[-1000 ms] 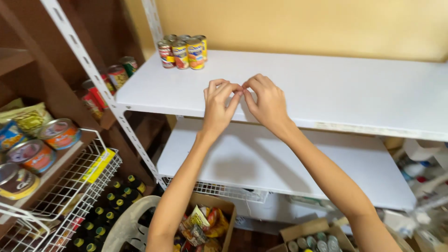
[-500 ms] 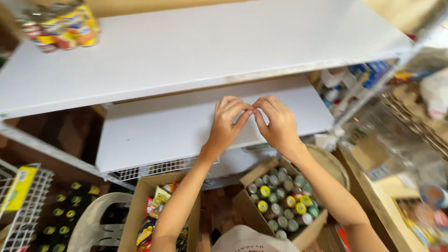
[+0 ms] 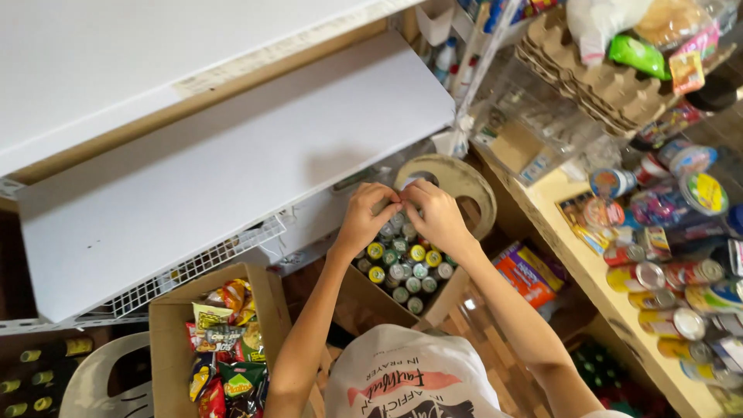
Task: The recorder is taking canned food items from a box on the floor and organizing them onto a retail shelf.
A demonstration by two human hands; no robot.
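Snack packets [image 3: 220, 340]: bright, crinkled, in open carton lower left.
Orange pack [image 3: 529, 271]: flat, on floor.
Labelled cans [image 3: 681, 286]: right counter.

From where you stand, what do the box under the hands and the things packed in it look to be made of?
The box looks like plain brown cardboard: matte, with folded flaps. The cans in it look like metal: shiny round tops, some yellow or green. Both the left hand and the right hand hover above them, fingers together.

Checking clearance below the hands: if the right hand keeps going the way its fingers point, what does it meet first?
The right hand points at the left hand; their fingertips already touch, so that comes first. Directly beneath both sits the open carton of small cans. How far down it lies is unclear from this one view.
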